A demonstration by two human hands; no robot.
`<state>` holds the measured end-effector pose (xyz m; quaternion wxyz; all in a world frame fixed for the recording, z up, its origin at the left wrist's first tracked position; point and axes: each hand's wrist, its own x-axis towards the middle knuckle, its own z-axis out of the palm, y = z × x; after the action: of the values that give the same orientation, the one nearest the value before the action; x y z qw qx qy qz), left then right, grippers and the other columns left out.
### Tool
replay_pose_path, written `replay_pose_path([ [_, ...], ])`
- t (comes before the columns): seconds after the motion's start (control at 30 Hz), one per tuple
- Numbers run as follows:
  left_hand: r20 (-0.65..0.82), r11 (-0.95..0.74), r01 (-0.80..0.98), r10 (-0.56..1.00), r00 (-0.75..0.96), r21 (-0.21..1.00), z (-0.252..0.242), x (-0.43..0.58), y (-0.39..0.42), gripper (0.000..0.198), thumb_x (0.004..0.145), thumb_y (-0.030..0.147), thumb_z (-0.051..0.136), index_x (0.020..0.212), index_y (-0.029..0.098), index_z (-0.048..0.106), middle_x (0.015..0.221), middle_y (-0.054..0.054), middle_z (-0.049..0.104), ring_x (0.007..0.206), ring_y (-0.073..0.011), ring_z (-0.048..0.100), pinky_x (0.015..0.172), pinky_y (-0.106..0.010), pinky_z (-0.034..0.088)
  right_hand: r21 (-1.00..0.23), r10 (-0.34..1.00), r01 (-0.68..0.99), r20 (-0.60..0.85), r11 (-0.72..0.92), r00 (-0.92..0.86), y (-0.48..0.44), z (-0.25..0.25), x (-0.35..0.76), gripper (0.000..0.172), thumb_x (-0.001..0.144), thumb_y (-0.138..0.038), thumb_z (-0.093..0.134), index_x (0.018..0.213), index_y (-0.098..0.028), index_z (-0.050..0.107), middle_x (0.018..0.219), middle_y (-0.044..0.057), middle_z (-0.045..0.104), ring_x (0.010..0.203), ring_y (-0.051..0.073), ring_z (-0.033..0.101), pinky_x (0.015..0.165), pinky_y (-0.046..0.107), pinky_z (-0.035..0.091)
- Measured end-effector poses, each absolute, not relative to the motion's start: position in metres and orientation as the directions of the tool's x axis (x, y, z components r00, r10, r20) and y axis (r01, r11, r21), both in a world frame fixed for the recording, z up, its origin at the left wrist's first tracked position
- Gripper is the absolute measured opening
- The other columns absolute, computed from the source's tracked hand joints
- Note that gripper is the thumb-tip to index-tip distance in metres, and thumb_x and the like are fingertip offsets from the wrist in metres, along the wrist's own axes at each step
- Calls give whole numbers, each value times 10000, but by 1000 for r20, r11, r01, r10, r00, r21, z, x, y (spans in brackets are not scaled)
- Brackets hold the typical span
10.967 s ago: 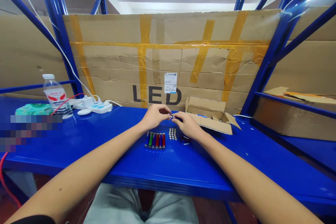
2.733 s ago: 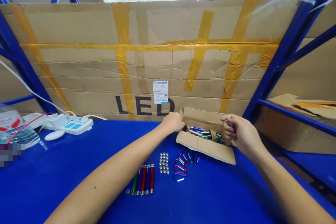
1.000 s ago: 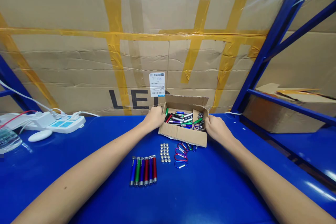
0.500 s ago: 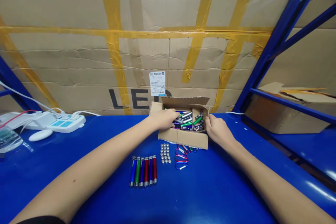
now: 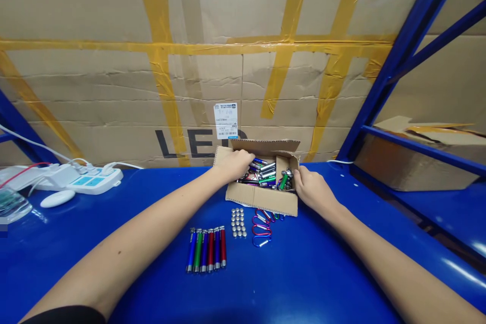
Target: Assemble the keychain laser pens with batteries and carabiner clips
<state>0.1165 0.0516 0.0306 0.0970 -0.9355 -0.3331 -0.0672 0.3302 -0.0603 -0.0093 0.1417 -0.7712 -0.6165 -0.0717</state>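
Observation:
A small open cardboard box stands on the blue shelf and holds several small coloured flashlights. My left hand reaches into the box's left side with fingers curled among the flashlights; what it grips, if anything, is hidden. My right hand grips the box's right wall. In front of the box lie a row of coloured flashlights, a neat block of button cells and several coloured carabiners.
A big taped cardboard sheet marked LED closes the back. At the left are a white power strip, a white mouse and part of a water bottle. Blue rack posts and a flat carton stand to the right.
My left hand went from the box's left flap into the box among the flashlights. My right hand stayed on the right wall. The view moved closer to the box.

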Motion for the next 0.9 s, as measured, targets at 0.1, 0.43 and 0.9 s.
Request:
replay_pose_path([
  [0.1,170,-779,616,596,785,-117,30,119,47,214,865,184,472,944,149,667,899,-131,680,846,-250,658,733,-345,484,-136,932,967,269,-213,243,-61,-9,330,341,998,-302,259,985,-125,550,902,176,701,839,271,664,695,310,364],
  [0.43,108,-856,497,513,852,142,37,128,42,240,854,142,482,955,178,696,917,-82,712,847,-178,653,788,-290,488,-130,935,967,257,-217,244,-59,-10,332,353,994,-307,253,982,-121,552,880,178,698,826,288,667,674,321,358],
  [0.9,66,-895,438,433,899,-83,28,139,28,263,839,62,453,853,176,690,903,-95,694,859,-212,645,798,-324,475,-99,936,970,256,-222,240,-59,-11,332,352,997,-310,249,964,-129,549,874,171,702,816,274,666,659,314,343],
])
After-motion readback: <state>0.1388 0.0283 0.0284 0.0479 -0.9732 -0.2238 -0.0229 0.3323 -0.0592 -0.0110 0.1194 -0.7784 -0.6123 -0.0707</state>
